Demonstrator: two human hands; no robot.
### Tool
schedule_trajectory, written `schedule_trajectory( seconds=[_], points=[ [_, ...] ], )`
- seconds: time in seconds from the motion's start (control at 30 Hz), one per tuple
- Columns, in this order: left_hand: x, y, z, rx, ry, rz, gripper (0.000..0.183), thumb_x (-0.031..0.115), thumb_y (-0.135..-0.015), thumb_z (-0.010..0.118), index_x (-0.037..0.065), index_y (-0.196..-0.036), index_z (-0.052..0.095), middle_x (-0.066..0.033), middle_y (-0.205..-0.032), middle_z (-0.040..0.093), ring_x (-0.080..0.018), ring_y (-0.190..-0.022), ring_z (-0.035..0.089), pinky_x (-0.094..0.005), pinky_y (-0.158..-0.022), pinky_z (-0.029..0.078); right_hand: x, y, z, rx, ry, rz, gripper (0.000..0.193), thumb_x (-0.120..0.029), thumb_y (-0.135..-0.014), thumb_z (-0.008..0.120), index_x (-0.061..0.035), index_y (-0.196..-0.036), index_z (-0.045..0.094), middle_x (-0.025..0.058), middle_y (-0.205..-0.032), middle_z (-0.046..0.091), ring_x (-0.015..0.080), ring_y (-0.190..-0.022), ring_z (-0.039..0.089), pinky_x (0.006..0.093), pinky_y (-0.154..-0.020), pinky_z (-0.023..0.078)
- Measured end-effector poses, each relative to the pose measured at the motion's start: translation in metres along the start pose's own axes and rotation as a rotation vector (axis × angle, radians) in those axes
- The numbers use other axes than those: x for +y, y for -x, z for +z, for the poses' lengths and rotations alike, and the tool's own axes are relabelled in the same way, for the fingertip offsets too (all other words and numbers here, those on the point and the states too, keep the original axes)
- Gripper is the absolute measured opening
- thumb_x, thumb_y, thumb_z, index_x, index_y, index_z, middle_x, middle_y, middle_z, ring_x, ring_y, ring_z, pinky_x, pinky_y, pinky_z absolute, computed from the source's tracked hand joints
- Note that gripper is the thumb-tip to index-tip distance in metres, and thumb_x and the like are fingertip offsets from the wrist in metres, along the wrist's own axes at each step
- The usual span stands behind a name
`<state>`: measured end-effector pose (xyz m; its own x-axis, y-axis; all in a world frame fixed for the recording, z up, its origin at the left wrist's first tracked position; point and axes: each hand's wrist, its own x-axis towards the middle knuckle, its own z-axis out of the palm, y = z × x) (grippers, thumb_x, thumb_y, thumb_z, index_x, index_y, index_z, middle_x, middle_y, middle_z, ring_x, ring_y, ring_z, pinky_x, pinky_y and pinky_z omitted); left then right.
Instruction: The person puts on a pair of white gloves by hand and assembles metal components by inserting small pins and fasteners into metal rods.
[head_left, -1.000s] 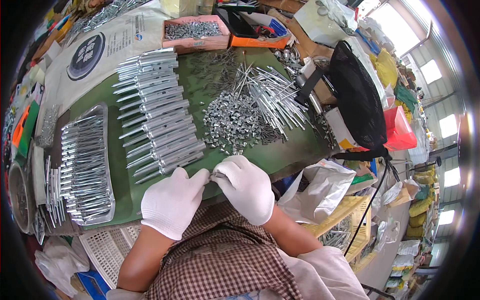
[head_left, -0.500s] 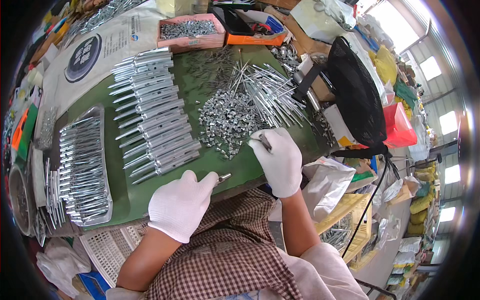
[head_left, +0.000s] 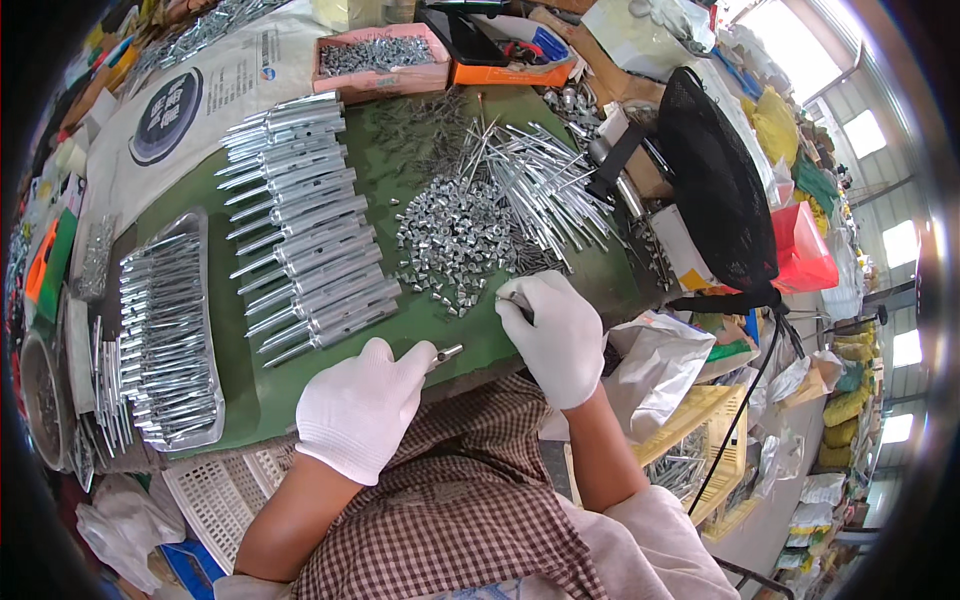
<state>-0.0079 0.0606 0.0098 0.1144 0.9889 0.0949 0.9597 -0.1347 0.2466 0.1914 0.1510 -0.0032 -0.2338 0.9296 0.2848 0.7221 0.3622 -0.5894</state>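
My left hand (head_left: 362,408), in a white knit glove, is closed round a metal tube (head_left: 447,354) whose end with a hole sticks out past the fingers. The gloved right hand (head_left: 555,335) pinches a small dark metal piece (head_left: 521,302), mostly hidden by the fingers. Just beyond the hands lies a heap of small silver metal caps (head_left: 455,238). Behind that heap, long thin metal rods (head_left: 550,195) lie in a loose pile, with dark small pins (head_left: 415,135) scattered beside them. A stacked row of silver tubes with pointed rods (head_left: 310,225) stretches along the left of the heap.
A metal tray (head_left: 213,360) full of pointed rods stands at the left on the green tabletop (head_left: 255,405). At the back are a pink box (head_left: 440,72) of small parts and an orange box (head_left: 510,75). A black mesh-covered object (head_left: 715,185) stands at the right.
My right hand has drawn back slightly toward me, away from the heap of caps, still pinching the small piece. The left hand has hardly moved.
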Motion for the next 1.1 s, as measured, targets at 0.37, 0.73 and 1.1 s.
schedule_trajectory(
  seconds=[0.37,0.73,1.1],
  points=[
    [-0.002,-0.001,-0.006,-0.045,0.052,0.033,0.019,0.020,-0.086,0.067,0.021,-0.104,0.061,-0.0078,-0.076,0.052,-0.0273,-0.058,0.060,-0.0402,-0.050,0.048,-0.022,0.021,0.006,-0.263,-0.222,-0.195,0.014,-0.005,-0.079,0.073,-0.0114,-0.091,0.069,0.0078,-0.085,0.062,0.0267,-0.073,0.064,0.0359,-0.065,0.052],
    [-0.002,0.000,-0.007,-0.114,0.019,0.055,0.026,0.018,-0.088,0.063,0.018,-0.114,0.060,-0.0081,-0.081,0.055,-0.0246,-0.061,0.065,-0.0382,-0.052,0.052,-0.026,0.018,0.010,-0.306,-0.157,-0.175,0.013,-0.006,-0.078,0.072,-0.0084,-0.089,0.065,0.0096,-0.085,0.062,0.0315,-0.076,0.063,0.0382,-0.065,0.051],
    [-0.002,-0.002,-0.006,-0.167,0.022,0.075,0.030,0.024,-0.095,0.060,0.020,-0.124,0.059,-0.0086,-0.077,0.054,-0.0275,-0.059,0.063,-0.0412,-0.051,0.050,-0.027,0.001,0.019,-0.219,-1.426,0.318,0.033,-0.030,-0.102,0.046,-0.0020,-0.089,0.059,-0.0021,-0.062,0.040,0.0093,-0.051,0.033,0.0258,-0.048,0.026]
  ],
)
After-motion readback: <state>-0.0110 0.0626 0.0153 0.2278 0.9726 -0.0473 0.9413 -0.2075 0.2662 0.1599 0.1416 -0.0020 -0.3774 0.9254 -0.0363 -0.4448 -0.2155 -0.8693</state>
